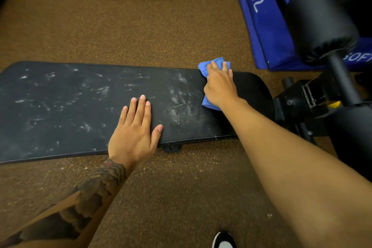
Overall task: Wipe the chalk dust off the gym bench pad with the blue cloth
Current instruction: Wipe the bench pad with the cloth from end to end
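Observation:
The black gym bench pad (60, 106) runs left to right across the view, smeared with white chalk dust (179, 110) over its left and middle. Its right end looks dark and clean. My right hand (220, 86) presses the blue cloth (205, 66) flat on the pad near the far edge at the right end; cloth shows beyond my fingertips and under my wrist. My left hand (134, 131) lies flat on the pad at its near edge, fingers spread, holding nothing.
Brown speckled rubber floor (120, 16) surrounds the bench. A blue soft box marked 02 (263, 26) stands at the back right. Black roller pads (322, 22) and the bench frame (302, 102) crowd the right side. A shoe (223, 240) shows at the bottom.

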Motion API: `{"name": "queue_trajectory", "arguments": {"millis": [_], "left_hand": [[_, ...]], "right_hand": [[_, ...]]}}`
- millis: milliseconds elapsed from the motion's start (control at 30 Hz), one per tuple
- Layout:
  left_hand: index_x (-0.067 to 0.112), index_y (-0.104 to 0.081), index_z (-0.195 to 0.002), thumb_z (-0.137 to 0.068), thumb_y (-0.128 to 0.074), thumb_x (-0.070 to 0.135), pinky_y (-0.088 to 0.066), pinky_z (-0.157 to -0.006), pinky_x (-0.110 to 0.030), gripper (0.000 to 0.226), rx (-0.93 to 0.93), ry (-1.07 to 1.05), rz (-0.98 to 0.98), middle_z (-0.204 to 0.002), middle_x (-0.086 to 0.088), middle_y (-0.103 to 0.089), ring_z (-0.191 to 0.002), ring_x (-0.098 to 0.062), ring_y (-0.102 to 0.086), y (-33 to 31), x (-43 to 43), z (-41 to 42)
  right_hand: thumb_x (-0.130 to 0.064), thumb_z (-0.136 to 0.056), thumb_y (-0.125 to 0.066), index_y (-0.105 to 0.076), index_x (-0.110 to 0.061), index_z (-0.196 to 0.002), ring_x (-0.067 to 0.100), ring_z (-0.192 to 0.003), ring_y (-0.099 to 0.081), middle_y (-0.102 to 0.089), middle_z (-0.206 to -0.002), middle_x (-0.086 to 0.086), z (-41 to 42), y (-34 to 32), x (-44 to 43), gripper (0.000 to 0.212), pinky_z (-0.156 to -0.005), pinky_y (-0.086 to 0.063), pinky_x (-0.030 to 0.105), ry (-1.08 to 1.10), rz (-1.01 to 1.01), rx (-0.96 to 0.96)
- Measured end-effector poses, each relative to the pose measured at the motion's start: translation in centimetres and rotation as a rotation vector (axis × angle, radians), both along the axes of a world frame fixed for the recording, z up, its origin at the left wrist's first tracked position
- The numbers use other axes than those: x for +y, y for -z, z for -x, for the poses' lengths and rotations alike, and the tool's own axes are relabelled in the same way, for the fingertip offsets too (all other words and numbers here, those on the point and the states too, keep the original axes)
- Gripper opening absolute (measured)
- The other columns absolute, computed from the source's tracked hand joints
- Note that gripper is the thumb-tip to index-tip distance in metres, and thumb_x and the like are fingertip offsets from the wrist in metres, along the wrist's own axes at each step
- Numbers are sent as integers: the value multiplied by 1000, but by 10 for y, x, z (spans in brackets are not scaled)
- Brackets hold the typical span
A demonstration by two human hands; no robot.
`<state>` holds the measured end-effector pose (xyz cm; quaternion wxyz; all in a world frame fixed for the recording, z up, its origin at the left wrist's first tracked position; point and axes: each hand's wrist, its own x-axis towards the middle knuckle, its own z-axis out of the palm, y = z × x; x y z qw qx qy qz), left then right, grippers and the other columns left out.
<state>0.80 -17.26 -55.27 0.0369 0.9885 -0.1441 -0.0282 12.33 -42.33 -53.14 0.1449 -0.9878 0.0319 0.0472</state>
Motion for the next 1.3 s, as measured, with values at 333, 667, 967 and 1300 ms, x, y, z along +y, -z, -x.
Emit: {"name": "queue_trajectory", "arguments": {"millis": [333,667,967,1300], "left_hand": [[1,-19,-154,-102,-10,53,-12,-122,-49,75,2,0,-3,-164,-15,-10,-152,-31,-5,2,1,-1],[1,-19,-154,-102,-13,52,-10,-123,-48,74,-16,-3,-6,-164,-16,-11,-152,-31,-5,2,1,1],[2,-20,-154,-102,-13,52,-12,-123,-49,73,-12,-3,-5,-164,-15,-11,-152,-31,-5,3,0,-1],[0,-20,-154,-102,-15,51,-12,-123,-49,73,-29,-11,1,-163,-17,-14,-152,-31,-7,2,-1,1]], "right_hand": [[-6,-90,-41,-15,-8,-148,30,-145,1,-9,-158,6,102,-8,-20,64,-117,-10,47,-44,59,-11],[-17,-98,-32,-25,-10,-145,34,-143,-6,-23,-155,5,-2,7,-18,49,-116,-7,49,15,84,-25],[1,-87,-45,-24,-6,-147,29,-145,-3,-18,-156,7,146,2,-26,64,-117,-9,43,-320,1,-77],[-7,-91,-42,-21,-7,-147,32,-145,-1,-13,-157,9,68,-2,6,59,-117,-5,44,9,21,-64]]}}
